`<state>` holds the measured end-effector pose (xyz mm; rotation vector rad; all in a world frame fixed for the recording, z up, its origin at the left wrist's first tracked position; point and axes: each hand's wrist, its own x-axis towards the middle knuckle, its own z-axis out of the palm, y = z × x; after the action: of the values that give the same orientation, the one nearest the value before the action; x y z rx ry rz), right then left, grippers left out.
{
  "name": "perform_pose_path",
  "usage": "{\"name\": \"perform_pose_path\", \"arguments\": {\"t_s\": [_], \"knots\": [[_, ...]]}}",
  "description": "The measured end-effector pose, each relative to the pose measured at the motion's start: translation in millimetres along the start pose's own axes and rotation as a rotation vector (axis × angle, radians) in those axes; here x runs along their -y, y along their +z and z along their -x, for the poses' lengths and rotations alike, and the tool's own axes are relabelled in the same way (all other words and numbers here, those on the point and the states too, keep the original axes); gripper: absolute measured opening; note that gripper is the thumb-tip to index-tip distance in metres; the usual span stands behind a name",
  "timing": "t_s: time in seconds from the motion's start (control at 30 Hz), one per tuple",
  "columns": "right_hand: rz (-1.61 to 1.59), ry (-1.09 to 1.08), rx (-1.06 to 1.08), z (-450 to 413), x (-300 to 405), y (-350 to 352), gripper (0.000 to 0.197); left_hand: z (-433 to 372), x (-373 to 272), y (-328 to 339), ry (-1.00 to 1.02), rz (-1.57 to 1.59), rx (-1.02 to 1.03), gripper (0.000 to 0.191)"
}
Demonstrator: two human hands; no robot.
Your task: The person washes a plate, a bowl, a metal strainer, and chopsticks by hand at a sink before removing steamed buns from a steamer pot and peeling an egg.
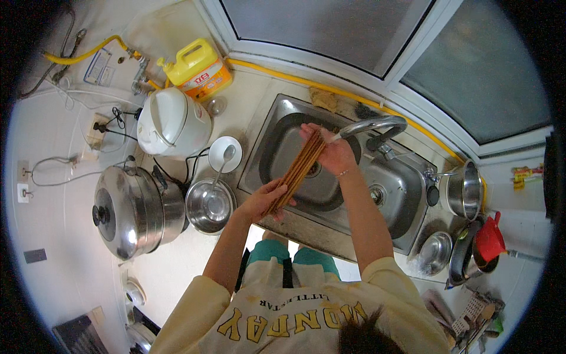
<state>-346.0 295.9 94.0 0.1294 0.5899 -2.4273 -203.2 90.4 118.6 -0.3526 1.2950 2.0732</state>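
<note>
A bundle of brown wooden chopsticks [297, 175] slants over the left basin of the steel double sink [276, 137]. My left hand [266, 200] grips its near end, thumb on top. Across the fingers and palm of my right hand [334, 152] lies the far end; that hand is palm up with its fingers fairly straight, supporting the bundle. Directly above this palm is the outlet of the chrome faucet [376, 126], with what looks like water running onto the hand. The bundle partly hides the basin's drain [314, 169].
Left of the sink are a steel bowl [211, 207], a white bowl with a spoon [226, 152], a large steamer pot [132, 212], a white rice cooker [174, 121] and a yellow detergent jug [196, 71]. Rightward stand a steel pot [464, 190] and a red ladle [490, 239].
</note>
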Motion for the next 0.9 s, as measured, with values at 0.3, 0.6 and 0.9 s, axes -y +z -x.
{"name": "perform_pose_path", "arguments": {"t_s": [0.3,0.6,0.9], "knots": [[-0.443,0.012,-0.048,-6,21,-14,0.049,0,-36,0,-0.113,-0.01,0.025,0.048],[-0.314,-0.126,-0.319,-16,-16,6,0.046,-26,-16,-16,0.009,-0.008,-0.367,0.04],[-0.131,-0.321,-0.402,-1,-13,15,0.037,-17,-36,-35,0.039,-0.091,0.134,0.04]]}}
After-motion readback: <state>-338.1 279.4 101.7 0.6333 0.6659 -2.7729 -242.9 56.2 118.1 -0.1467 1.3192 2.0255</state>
